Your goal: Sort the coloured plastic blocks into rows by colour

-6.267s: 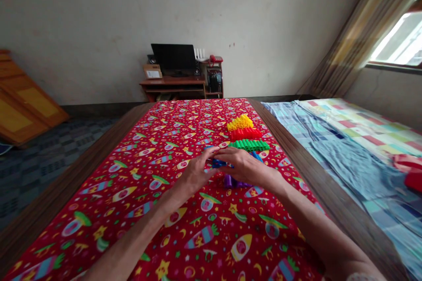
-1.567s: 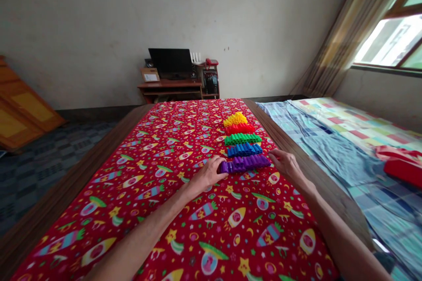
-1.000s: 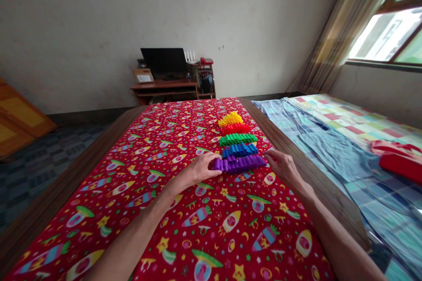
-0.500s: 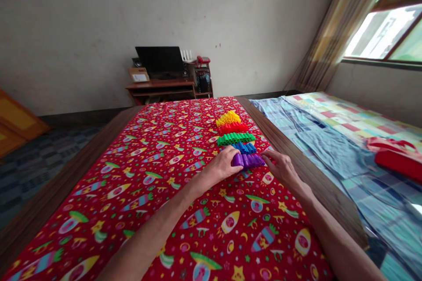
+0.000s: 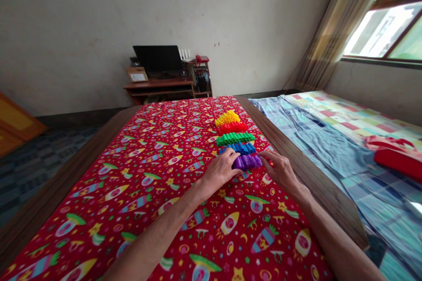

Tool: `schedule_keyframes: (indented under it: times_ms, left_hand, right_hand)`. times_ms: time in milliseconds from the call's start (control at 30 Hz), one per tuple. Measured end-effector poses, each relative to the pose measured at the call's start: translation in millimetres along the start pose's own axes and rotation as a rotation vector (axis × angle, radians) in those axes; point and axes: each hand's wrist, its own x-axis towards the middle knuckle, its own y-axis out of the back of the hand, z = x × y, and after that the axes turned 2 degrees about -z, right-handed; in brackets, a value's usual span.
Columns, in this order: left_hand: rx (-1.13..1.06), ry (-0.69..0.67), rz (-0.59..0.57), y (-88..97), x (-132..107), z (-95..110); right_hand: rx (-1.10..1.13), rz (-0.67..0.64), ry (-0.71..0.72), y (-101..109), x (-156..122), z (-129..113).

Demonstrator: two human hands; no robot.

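Note:
A short row of purple plastic tube-like pieces [image 5: 247, 162] lies on the red patterned cloth [image 5: 184, 140]. My left hand [image 5: 220, 167] grips its left end, the thumb on the near side and the fingers on the far side. At the right end, my right hand [image 5: 280, 170] holds the last pieces between thumb and forefinger. Just beyond runs a row of blue pieces [image 5: 244, 147], partly behind my left fingers. Farther away come green pieces [image 5: 234, 138], red pieces [image 5: 232, 127] and a yellow cluster [image 5: 227, 117]. Their exact kind is hard to make out.
The cloth covers a table with a dark wooden edge [image 5: 290, 153]. To the right is a bed with a checked cover [image 5: 329, 127] and a red case [image 5: 397, 162]. A monitor [image 5: 158, 59] stands on a desk [image 5: 161, 84] by the far wall.
My left hand has shifted slightly left and its fingers have loosened a little around the purple row. More of the blue row's left end shows. The view has moved slightly.

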Motion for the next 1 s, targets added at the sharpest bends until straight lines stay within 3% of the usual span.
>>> schedule_keyframes:
  times_ms: [133, 400, 700, 1000]
  left_hand:
    - [-0.012, -0.046, 0.045, 6.9, -2, -7]
    - [-0.046, -0.013, 0.185, 17.4, -6, -53]
    - [0.157, -0.012, 0.072, 3.7, -4, -30]
    - [0.176, -0.117, 0.147, 14.6, -21, -29]
  right_hand:
    - [-0.008, 0.019, 0.043, 0, -1, 2]
    - [-0.048, 0.053, 0.1, -1, -3, 7]
    - [-0.044, 0.021, 0.099, 0, -4, 6]
    - [-0.053, 0.018, 0.101, -1, -6, 12]
